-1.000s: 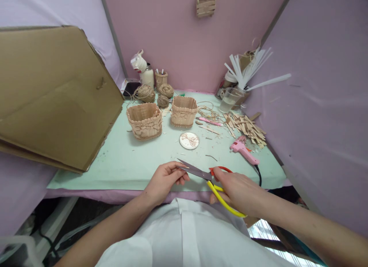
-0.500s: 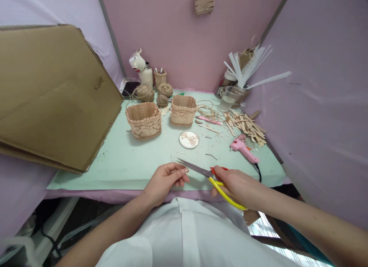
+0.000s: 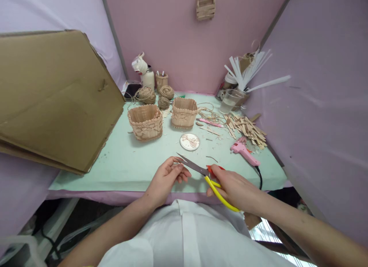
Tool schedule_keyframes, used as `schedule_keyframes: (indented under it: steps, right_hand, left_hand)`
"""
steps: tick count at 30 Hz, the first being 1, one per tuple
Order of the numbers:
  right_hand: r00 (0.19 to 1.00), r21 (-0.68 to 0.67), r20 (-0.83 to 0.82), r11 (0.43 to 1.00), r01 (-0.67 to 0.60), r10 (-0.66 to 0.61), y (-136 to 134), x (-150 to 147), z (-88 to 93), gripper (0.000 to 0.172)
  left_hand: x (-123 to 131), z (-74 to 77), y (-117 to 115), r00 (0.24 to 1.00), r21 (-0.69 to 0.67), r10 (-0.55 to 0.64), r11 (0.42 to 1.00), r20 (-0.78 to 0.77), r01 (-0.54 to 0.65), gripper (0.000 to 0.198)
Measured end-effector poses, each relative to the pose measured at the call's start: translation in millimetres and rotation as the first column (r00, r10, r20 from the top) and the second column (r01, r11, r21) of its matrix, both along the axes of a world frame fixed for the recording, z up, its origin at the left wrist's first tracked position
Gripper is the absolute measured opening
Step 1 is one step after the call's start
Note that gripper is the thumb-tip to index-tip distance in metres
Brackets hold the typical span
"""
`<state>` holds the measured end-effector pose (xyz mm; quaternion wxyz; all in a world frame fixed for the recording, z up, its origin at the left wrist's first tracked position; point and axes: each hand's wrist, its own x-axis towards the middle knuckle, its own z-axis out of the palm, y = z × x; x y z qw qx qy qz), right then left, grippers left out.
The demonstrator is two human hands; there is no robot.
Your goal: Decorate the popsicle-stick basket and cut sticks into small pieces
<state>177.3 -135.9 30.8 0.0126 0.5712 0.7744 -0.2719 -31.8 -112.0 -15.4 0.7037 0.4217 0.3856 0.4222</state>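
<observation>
My right hand point(image 3: 230, 185) grips a pair of scissors point(image 3: 197, 167) with yellow and red handles, its blades pointing left and slightly parted. The blade tips lie at the fingertips of my left hand point(image 3: 165, 179). That hand is closed in a pinch near the table's front edge; whatever it holds is too small to make out. Beyond the tips sits a round white dish point(image 3: 181, 141) with small pale bits in it. Behind it stand two wooden baskets with scalloped rims, a left basket point(image 3: 146, 126) and a right basket point(image 3: 184, 117).
A pink glue gun point(image 3: 245, 151) lies at right, below a pile of wooden sticks point(image 3: 247, 129). Twine balls point(image 3: 146, 95) and a cream bottle point(image 3: 148, 79) stand at the back. White strips point(image 3: 241, 73) rise from a container behind a clear cup point(image 3: 228, 101). Large cardboard point(image 3: 57, 102) leans at left.
The scissors have shifted a little left, bringing the blades over my left fingertips, and the blades have parted slightly. My left hand has risen slightly. The view has tilted a little.
</observation>
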Motion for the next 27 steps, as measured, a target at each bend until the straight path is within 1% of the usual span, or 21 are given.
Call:
schedule_keyframes:
  steps: [3,7,10,20,27]
  right_hand:
    - [0.999,0.029,0.044,1.000,-0.006,0.005,-1.3,-0.3,-0.2,0.024]
    - [0.995,0.072,0.097,0.997,-0.005,-0.003,-1.8,-1.4,-1.4,0.040]
    - [0.994,0.088,0.112,0.996,-0.017,0.007,-1.4,-1.6,-2.5,0.044]
    - [0.995,0.056,0.095,0.998,-0.016,0.010,-2.7,-1.1,-0.6,0.041]
    - [0.995,0.041,0.103,0.999,-0.017,0.013,-2.5,-2.1,0.3,0.036]
  left_hand:
    - [0.6,-2.2,-0.1,1.000,0.033,0.008,0.999,-0.002,-0.008,0.019]
    - [0.9,-4.0,-1.4,1.000,0.045,0.014,0.999,-0.008,-0.013,0.018]
    - [0.9,-5.3,-1.9,1.000,0.049,0.020,0.999,-0.003,-0.020,0.018]
    - [0.6,-5.3,-2.3,1.000,0.063,0.017,0.998,-0.013,-0.016,0.017]
    - [0.1,-6.2,-2.4,1.000,0.065,0.013,0.998,-0.022,-0.012,0.016]
